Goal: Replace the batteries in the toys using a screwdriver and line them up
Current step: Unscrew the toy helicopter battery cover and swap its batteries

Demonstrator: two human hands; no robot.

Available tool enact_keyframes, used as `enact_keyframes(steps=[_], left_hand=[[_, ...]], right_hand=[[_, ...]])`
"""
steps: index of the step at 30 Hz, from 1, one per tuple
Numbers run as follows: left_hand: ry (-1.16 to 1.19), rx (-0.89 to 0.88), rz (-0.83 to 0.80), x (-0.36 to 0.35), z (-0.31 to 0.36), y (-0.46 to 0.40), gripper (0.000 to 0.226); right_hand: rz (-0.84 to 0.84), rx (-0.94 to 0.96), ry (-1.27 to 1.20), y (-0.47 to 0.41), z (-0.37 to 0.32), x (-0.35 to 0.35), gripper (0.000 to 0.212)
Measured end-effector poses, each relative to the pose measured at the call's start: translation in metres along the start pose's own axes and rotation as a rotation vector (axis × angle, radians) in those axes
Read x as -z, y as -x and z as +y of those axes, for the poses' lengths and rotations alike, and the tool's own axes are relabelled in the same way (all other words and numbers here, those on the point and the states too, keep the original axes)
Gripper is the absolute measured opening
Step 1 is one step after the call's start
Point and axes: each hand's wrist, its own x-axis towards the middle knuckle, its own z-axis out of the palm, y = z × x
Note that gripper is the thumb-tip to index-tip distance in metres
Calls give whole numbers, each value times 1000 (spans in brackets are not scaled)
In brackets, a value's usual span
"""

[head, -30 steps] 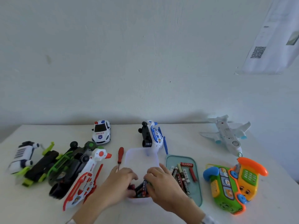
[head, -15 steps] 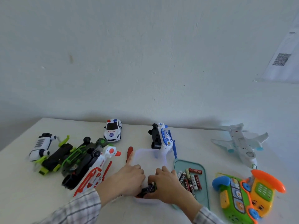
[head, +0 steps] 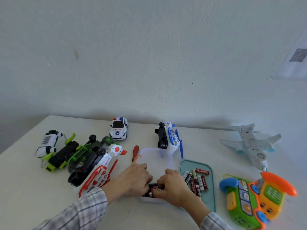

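- Both hands are down in the clear tub. The left hand is curled with its forefinger stretched out along the tub wall, probably steadying it; can't tell if it has hold of anything.
- The right hand has its fingers curled round dark batteries at the tub's near end, I'd guess sorting used from fresh.
- Just right of that hand, the teal lid keeps loose cells from rolling.
- Screwdriver sits just beyond the left hand, easy reach.
- Toys: helicopter left of the hands, phone right, police car and plane far back on the surface.
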Motion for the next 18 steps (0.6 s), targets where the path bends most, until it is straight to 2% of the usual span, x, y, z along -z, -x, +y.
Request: enact_keyframes(steps=[6, 12, 18], left_hand=[[79, 19, 43, -3, -2, -2, 32], [107, -21, 68, -5, -4, -5, 34], [134, -31, 54, -3, -4, -6, 24]], right_hand=[[67, 23, -11, 2, 3, -4, 38], [251, 58, -128, 5, 8, -14, 38], [320, 223, -33, 10, 13, -18, 29]])
